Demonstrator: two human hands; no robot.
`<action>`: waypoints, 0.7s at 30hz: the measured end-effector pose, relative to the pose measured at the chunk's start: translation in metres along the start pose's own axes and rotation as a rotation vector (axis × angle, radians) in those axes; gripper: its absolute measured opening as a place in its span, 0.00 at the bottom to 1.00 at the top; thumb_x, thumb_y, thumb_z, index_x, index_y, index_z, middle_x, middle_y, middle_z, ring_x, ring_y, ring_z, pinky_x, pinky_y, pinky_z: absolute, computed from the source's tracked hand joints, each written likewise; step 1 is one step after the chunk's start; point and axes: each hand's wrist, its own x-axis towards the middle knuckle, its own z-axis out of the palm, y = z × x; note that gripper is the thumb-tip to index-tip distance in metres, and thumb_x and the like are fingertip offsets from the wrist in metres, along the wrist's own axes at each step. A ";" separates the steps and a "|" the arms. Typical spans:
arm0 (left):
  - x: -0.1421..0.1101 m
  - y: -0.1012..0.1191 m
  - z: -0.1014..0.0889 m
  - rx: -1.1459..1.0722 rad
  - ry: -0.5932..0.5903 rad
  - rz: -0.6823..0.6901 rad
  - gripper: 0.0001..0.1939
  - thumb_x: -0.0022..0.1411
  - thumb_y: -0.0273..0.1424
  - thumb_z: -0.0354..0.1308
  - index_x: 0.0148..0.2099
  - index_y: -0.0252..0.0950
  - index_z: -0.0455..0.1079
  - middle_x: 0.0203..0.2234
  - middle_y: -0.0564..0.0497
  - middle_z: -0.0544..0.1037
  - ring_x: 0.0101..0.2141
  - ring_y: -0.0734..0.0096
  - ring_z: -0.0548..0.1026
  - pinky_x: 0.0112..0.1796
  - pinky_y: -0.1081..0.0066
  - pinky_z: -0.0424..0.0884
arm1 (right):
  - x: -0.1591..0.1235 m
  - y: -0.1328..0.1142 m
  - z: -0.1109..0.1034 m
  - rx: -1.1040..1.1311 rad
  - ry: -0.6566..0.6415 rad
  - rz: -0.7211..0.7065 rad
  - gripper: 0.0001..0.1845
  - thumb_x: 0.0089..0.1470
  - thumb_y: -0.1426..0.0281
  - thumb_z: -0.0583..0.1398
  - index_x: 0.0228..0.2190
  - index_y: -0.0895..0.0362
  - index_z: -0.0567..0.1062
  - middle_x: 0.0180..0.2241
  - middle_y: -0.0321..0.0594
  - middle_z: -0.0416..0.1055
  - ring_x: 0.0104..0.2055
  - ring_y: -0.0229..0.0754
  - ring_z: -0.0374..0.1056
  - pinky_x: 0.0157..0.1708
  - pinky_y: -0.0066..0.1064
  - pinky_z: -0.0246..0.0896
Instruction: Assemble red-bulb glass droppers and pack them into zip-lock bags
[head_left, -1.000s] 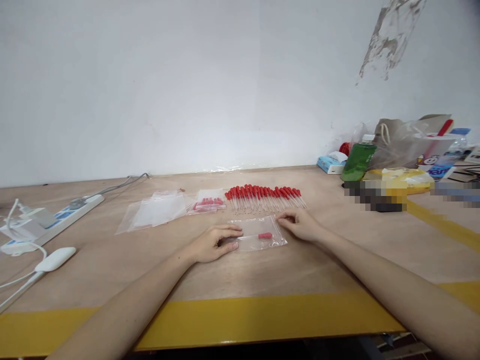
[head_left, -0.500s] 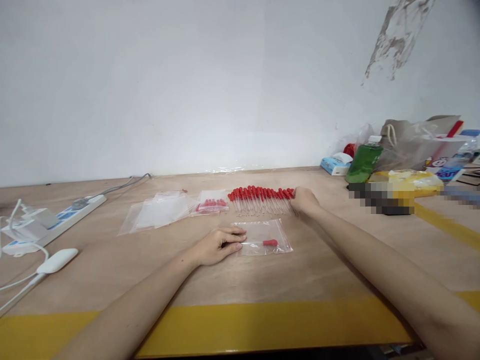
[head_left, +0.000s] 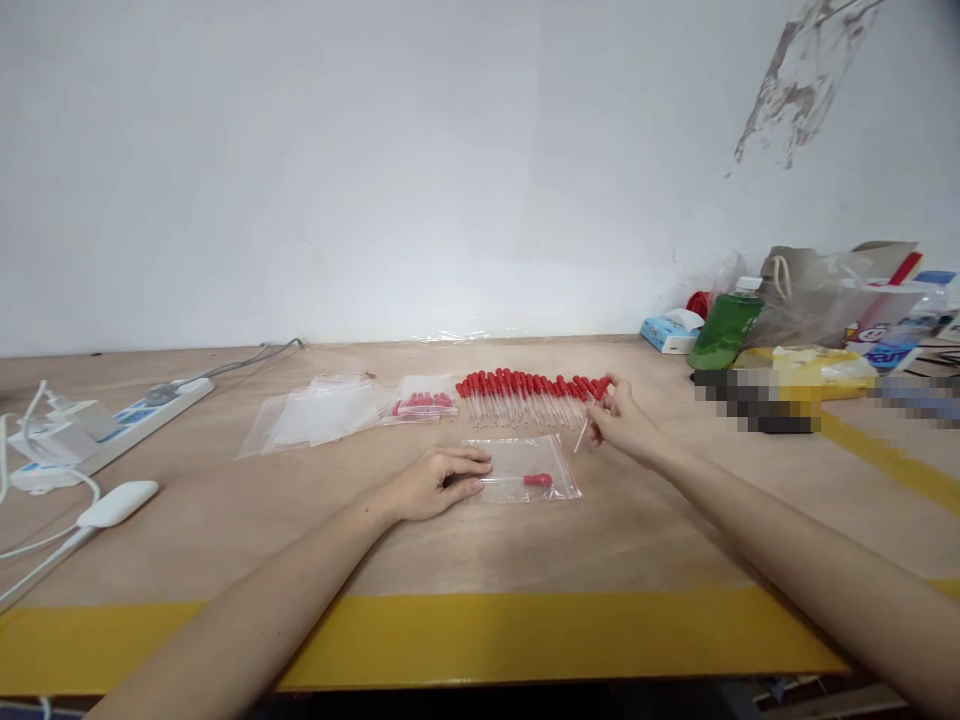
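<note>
A clear zip-lock bag (head_left: 517,458) lies flat on the table, with one red-bulbed dropper (head_left: 538,480) inside it. My left hand (head_left: 435,482) holds the bag's left end, thumb and fingers on the plastic. Just beyond the bag's right end, my right hand (head_left: 621,420) is closed on another dropper; its red bulb shows at the fingertips and its thin clear stem (head_left: 581,436) points down and left. Behind the bag lies a row of many droppers (head_left: 517,385), red bulbs toward the wall, stems toward me.
Left of the row lies a bag of droppers (head_left: 424,398), beside a fanned stack of flat bags (head_left: 322,410). A power strip (head_left: 142,425) with chargers and cables is at the left. A green bottle (head_left: 726,325), a tissue pack (head_left: 667,335) and plastic packages stand at the right.
My right hand has drawn back slightly to the right from the row's end, with a dropper now visible in its fingers. My left hand stays on the bag.
</note>
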 end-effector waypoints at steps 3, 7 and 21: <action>0.000 0.001 -0.001 0.022 -0.006 0.004 0.16 0.60 0.35 0.49 0.49 0.39 0.67 0.49 0.47 0.69 0.49 0.67 0.66 0.50 0.64 0.61 | -0.015 0.013 0.011 0.100 0.084 0.038 0.32 0.41 0.75 0.57 0.44 0.51 0.46 0.21 0.26 0.58 0.17 0.34 0.62 0.17 0.28 0.63; 0.000 0.004 -0.002 0.052 0.009 0.007 0.16 0.60 0.35 0.49 0.50 0.40 0.66 0.49 0.49 0.69 0.49 0.67 0.66 0.50 0.64 0.61 | -0.024 0.019 0.026 0.301 0.102 0.137 0.22 0.43 0.74 0.57 0.35 0.51 0.49 0.22 0.27 0.62 0.21 0.35 0.67 0.23 0.30 0.68; -0.002 0.007 -0.002 0.114 0.026 -0.012 0.21 0.60 0.37 0.49 0.56 0.40 0.58 0.50 0.50 0.67 0.49 0.67 0.65 0.50 0.64 0.61 | -0.025 0.017 -0.001 -0.298 -0.406 -0.271 0.13 0.39 0.63 0.63 0.27 0.60 0.74 0.23 0.36 0.67 0.25 0.34 0.60 0.24 0.26 0.55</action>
